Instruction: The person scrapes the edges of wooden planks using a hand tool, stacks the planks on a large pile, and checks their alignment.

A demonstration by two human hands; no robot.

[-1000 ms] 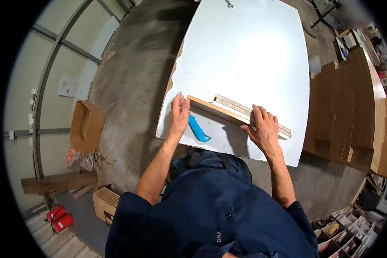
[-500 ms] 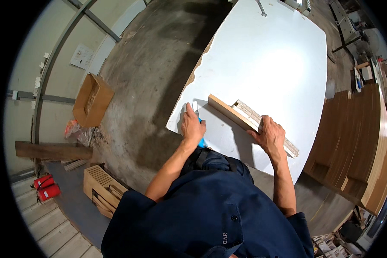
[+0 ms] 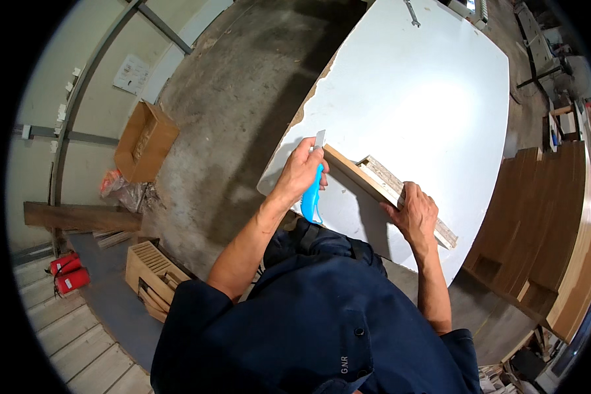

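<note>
My left hand [image 3: 302, 172] is closed around a blue-handled utility knife [image 3: 313, 190]. Its flat pale blade points away from me, beside the left end of a narrow wooden board [image 3: 354, 172]. That board stands on its long edge on the white worktable [image 3: 414, 98]. With fingers and thumb, my right hand [image 3: 415, 213] grips the board near its right end. Behind the board lie rough-edged chipboard strips [image 3: 382, 172], partly covered by my right hand.
A wrench [image 3: 412, 13] lies at the table's far end. The table's left edge is chipped. Stacked brown panels [image 3: 525, 223] stand to the right. On the left floor are an open cardboard box [image 3: 148, 141], a wooden crate [image 3: 152, 276] and red fire extinguishers [image 3: 69, 272].
My left hand has moved forward and right with the utility knife, bringing the blade up beside the board's left end. My right hand stays on the board.
</note>
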